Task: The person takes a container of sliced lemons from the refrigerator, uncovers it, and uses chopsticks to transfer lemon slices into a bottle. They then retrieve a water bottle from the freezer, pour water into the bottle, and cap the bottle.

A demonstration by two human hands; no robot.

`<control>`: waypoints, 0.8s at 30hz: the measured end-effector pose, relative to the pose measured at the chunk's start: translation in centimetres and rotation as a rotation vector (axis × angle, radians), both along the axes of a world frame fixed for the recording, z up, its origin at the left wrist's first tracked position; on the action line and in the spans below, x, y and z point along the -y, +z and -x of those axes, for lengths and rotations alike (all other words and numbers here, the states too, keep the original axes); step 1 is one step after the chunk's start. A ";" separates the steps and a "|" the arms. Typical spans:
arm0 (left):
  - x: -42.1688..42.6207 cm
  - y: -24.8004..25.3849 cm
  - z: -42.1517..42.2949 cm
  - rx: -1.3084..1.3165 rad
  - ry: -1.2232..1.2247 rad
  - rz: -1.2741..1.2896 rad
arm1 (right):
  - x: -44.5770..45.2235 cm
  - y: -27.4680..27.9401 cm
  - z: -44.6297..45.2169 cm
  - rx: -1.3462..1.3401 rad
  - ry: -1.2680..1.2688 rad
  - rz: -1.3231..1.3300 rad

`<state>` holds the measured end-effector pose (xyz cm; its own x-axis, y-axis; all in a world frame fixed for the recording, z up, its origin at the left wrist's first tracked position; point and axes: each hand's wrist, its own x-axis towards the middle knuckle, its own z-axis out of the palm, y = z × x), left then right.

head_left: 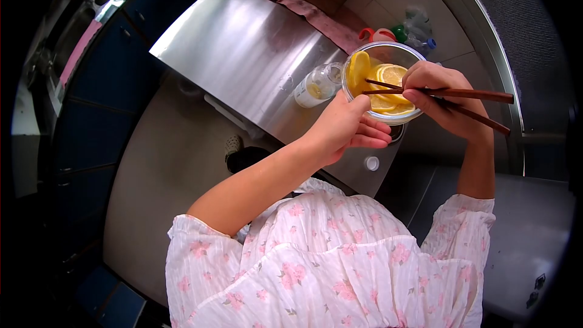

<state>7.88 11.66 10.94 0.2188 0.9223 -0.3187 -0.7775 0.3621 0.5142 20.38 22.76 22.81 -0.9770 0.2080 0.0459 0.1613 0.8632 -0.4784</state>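
A clear round bowl (419, 114) is held up over the steel table, with lemon slices (388, 74) inside it. My left hand (346, 123) grips the bowl at its near left side, thumb at the rim and fingers reaching underneath. In my right hand (448, 92) is a pair of brown chopsticks (480, 94), their thin ends crossing into the bowl among the slices. Whether the tips pinch a slice, I cannot tell. Just left of the bowl, a clear jar (313, 90) with a pale label is on the table.
A small white cap (371, 163) lies on the steel table (225, 42) near its front edge. Along the back edge runs a pink cloth (313, 17). Plastic bottles (418, 27) and a red-handled item (379, 35) stand beyond. Blue cabinets (100, 79) are at left.
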 end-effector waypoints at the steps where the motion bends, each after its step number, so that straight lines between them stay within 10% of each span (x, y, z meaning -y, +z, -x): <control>1: 0.0 0.0 0.0 -0.009 -0.006 -0.005 | 0.0 0.0 0.0 -0.003 -0.001 0.002; 24: 0.2 0.2 0.0 -0.072 -0.003 -0.015 | -0.2 1.0 -0.9 -0.204 -0.145 0.240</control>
